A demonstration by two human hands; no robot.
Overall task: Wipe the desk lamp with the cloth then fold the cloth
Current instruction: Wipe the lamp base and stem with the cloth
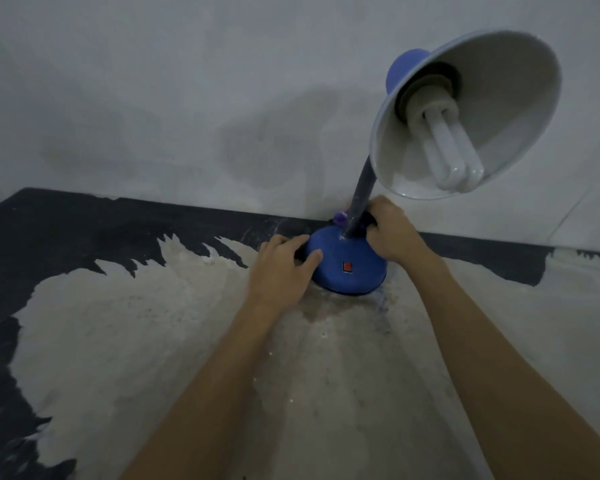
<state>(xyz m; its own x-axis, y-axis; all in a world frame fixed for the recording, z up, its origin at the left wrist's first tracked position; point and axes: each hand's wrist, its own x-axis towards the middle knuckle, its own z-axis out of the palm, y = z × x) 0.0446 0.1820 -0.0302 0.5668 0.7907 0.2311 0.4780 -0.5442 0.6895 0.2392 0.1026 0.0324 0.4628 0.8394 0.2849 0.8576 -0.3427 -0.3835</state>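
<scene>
1. My left hand [280, 271] curls round the left edge of the lamp [347, 261]'s smooth blue domed base, thumb on top.
2. My right hand [388, 230] grips the dark neck just above that base, fingers wrapped round it.
3. A purple scrap behind the neck may be the cloth [341, 218]; I cannot tell.
4. The base sits on a rough, worn surface [153, 323].

Both bare forearms reach forward. The left hand [280, 271] curls its fingers and thumb around something; the right hand [394, 233] is clenched, knuckles up.
</scene>
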